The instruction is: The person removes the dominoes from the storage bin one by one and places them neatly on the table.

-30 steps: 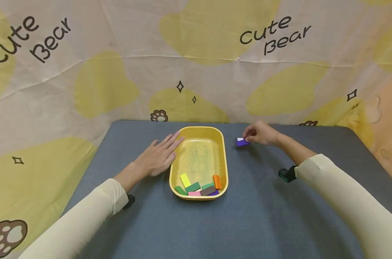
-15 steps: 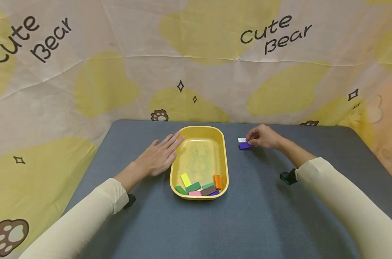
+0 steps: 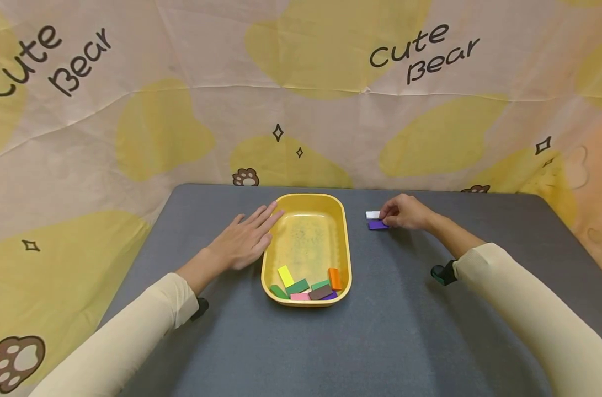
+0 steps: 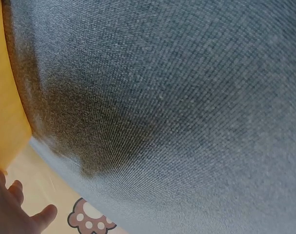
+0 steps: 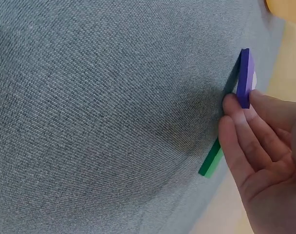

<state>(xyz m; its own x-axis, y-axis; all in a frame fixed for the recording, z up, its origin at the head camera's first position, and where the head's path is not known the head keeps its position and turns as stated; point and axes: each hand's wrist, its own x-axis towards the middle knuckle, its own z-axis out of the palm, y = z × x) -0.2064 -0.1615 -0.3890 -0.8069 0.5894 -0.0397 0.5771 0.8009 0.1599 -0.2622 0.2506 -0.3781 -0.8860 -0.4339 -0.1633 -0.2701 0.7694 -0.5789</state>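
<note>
My right hand (image 3: 406,211) pinches a purple block (image 3: 378,225) between thumb and fingers, by its right end. Just beyond that block lies a white block (image 3: 372,215), partly behind my fingertips. In the right wrist view a green block (image 5: 211,163) lies beside my fingers, partly covered by them. With its fingers straight, my left hand (image 3: 241,240) rests on the left rim of a yellow tray (image 3: 264,275). Only a few fingers of the left hand (image 4: 19,209) show in its own wrist view.
Inside the tray's near end lie several blocks, among them a yellow block (image 3: 285,277), an orange block (image 3: 334,279), a pink block (image 3: 300,296) and a brown block (image 3: 320,292). A grey cloth covers the table (image 3: 301,353). A printed curtain (image 3: 310,127) hangs behind its far edge.
My right hand has shifted slightly right and toward me with the purple block, so more of the white block shows. The left hand and the tray have stayed in place.
</note>
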